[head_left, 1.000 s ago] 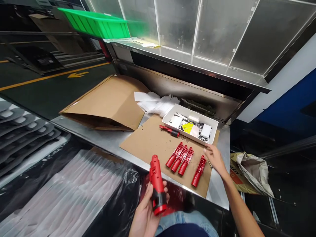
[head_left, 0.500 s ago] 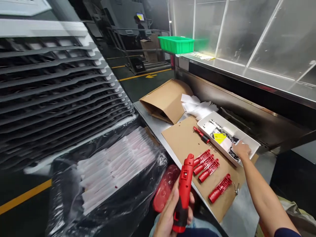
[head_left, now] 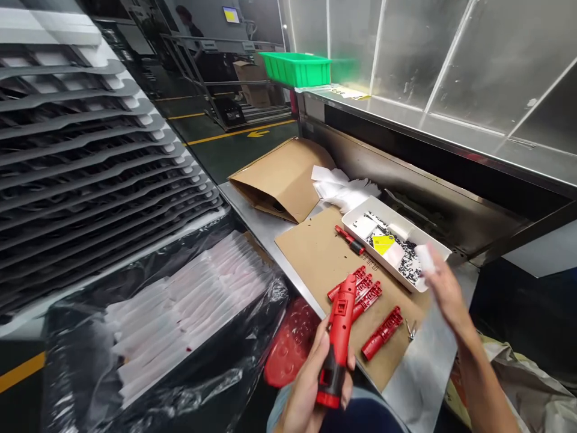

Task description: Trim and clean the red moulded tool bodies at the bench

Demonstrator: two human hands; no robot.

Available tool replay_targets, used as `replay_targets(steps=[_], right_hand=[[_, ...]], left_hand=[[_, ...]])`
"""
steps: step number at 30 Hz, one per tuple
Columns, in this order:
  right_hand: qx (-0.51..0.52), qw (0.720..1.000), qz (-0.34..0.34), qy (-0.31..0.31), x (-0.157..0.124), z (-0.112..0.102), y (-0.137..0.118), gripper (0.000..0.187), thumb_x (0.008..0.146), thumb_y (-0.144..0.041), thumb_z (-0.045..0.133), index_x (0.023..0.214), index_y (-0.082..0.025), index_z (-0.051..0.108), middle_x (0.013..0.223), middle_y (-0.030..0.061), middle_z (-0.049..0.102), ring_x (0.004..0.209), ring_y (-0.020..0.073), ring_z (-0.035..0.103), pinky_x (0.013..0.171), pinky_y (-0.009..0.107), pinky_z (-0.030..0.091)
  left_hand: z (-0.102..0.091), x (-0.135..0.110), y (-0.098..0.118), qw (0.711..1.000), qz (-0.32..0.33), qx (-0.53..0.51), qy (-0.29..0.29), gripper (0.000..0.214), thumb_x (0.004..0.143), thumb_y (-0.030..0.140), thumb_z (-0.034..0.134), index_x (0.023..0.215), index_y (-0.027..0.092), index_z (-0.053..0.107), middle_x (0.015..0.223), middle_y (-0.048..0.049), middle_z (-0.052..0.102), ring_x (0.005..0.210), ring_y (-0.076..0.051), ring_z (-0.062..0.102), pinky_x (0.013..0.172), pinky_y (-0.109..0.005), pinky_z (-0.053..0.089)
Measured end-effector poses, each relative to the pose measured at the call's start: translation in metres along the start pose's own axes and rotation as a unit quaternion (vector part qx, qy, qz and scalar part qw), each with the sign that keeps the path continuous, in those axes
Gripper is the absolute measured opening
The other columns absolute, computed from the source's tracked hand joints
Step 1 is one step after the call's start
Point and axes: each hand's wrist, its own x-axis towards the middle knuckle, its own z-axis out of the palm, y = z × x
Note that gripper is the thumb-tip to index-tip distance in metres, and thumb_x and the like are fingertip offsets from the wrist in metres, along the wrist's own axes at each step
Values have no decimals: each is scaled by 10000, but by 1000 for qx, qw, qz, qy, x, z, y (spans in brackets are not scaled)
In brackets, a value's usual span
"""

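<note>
Head view: left hand [head_left: 306, 391] holds red tool housing [head_left: 338, 340]; yellow label [head_left: 383, 244] unreadable.

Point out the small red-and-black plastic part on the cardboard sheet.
In the head view, the small red-and-black plastic part lies on the brown cardboard sheet, just left of the white plastic tray.

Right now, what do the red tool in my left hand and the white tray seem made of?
The red tool looks like glossy moulded plastic, from its sheen and formed recesses. The white tray seems smooth plastic, from its rounded corners.
</note>
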Motion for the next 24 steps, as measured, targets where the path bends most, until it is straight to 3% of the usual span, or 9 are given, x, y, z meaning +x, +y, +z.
replay_targets(steps=[3, 6, 9, 11, 13, 16, 21, 24], right_hand=[[60, 986, -129, -82, -62, 20, -46, 490, 951, -488, 429, 1386, -287, 532, 1367, 89, 566, 1185, 261, 620, 923, 371, 567], [35, 964, -244, -98, -89, 35, -69, 460, 950, -324, 499, 1407, -376, 504, 1474, 85, 417, 1290, 275, 525, 957, 390, 546], [6, 971, -237, -32, -94, 37, -69, 539, 966, -226, 440, 1477, -389, 386, 1502, 96, 320, 1315, 284, 471, 973, 447, 535], [18, 964, -259, -54, -96, 34, -67, 563, 959, -240, 455, 1497, -369, 353, 1490, 108, 318, 1261, 266, 513, 939, 408, 560], [20, 953, -290, -81, -99, 31, -68, 554, 949, -244, 471, 1486, -346, 383, 1446, 131, 359, 1157, 252, 577, 846, 369, 595], [-19, 961, -273, -46, -100, 29, -72, 520, 950, -195, 447, 1453, -327, 436, 1401, 152, 400, 1107, 272, 593, 770, 401, 601], [12, 944, -321, -80, -96, 25, -80, 421, 964, -262, 452, 1380, -265, 520, 1407, 162, 410, 1055, 242, 616, 754, 348, 594], [-46, 952, -299, -51, -92, 21, -81, 371, 979, -260, 435, 1329, -282, 556, 1357, 163, 461, 966, 231, 645, 678, 341, 583]], left_hand=[[5, 6, -3, 997, 8, 81, -15, 713, 889, 637, 517, 1466, 242, 377, 618, 14, 605, 360, -115, 499, 364, -206, 417], [8, 7, -3, 989, 5, 144, -33, 801, 855, 748, 419, 1458, 221, 403, 535, 28, 560, 334, -123, 506, 351, -199, 429], [9, 8, -1, 987, -15, 153, -45, 829, 842, 775, 395, 1474, 239, 378, 601, 15, 596, 325, -103, 505, 320, -173, 400], [7, 9, -1, 988, -41, 142, -51, 852, 819, 783, 442, 1481, 252, 365, 579, 32, 576, 313, -94, 485, 307, -162, 389], [4, 11, -3, 988, -71, 118, -69, 909, 781, 807, 481, 1492, 259, 338, 546, 43, 559, 300, -93, 458, 290, -158, 373], [0, 13, -5, 988, -92, 83, -96, 928, 784, 818, 454, 1506, 257, 297, 523, 30, 578, 281, -84, 404, 273, -153, 333], [3, 10, -1, 990, -104, 65, -72, 876, 793, 758, 544, 1456, 204, 399, 458, 20, 551, 311, -78, 403, 299, -127, 317], [6, 9, 2, 990, -99, 48, -94, 837, 808, 762, 514, 1459, 248, 395, 515, 16, 580, 297, -47, 350, 302, -122, 291]])
